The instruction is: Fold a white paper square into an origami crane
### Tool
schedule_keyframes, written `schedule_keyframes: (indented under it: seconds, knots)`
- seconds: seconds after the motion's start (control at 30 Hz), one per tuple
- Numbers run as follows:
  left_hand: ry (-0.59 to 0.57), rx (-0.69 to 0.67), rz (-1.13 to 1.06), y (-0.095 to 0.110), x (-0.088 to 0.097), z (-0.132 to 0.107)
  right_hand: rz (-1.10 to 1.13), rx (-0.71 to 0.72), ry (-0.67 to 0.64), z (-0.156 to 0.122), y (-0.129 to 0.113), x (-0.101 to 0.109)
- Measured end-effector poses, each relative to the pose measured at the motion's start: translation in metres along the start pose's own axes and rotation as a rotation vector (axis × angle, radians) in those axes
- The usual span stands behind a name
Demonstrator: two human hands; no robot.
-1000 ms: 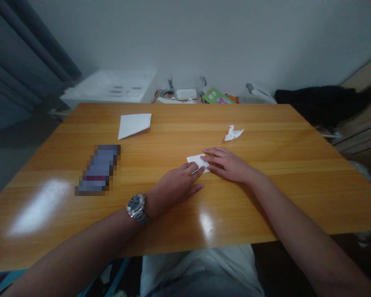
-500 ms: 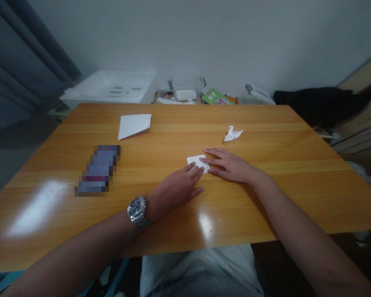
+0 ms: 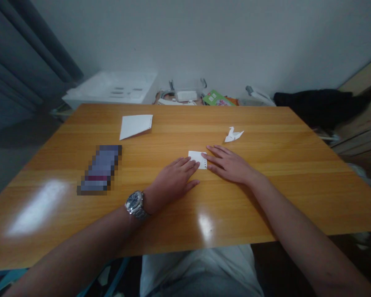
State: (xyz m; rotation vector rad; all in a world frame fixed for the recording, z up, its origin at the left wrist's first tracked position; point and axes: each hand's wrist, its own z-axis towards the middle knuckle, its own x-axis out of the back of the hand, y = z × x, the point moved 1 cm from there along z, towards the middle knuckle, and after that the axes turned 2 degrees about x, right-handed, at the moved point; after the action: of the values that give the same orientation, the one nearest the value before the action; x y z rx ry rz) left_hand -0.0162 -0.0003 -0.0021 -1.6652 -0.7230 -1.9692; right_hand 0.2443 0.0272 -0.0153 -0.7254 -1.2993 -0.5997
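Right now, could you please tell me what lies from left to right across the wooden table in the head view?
In order: dark rectangular object, folded white paper sheet, left hand, small white paper square, right hand.

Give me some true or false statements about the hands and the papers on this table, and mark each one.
1. The small paper lies flat on the table between the left hand and the right hand. True.
2. The watch is on the right wrist. False: it is on the left wrist.
3. A paper figure lies beyond the right hand, untouched. True.
4. The big folded sheet is under the left hand. False: it lies apart, toward the table's far left.
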Motion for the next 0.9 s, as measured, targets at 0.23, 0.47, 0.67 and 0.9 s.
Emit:
schedule_keyframes:
  seconds: [0.23,0.47,0.67,0.9]
  knots:
    - [-0.019,0.024,-0.043,0.001,0.001,0.001,-0.041,-0.094,0.011,0.004,-0.007,-0.002]
    - [-0.013,0.025,-0.052,-0.006,0.003,0.002,0.009,-0.034,0.050,0.004,-0.009,-0.002]
    - [-0.010,0.005,-0.053,-0.009,0.001,0.002,0.089,0.100,0.001,0.006,-0.013,-0.008]
    - [-0.015,-0.017,-0.039,-0.012,0.001,0.000,0.103,0.063,-0.023,0.005,-0.012,-0.008]
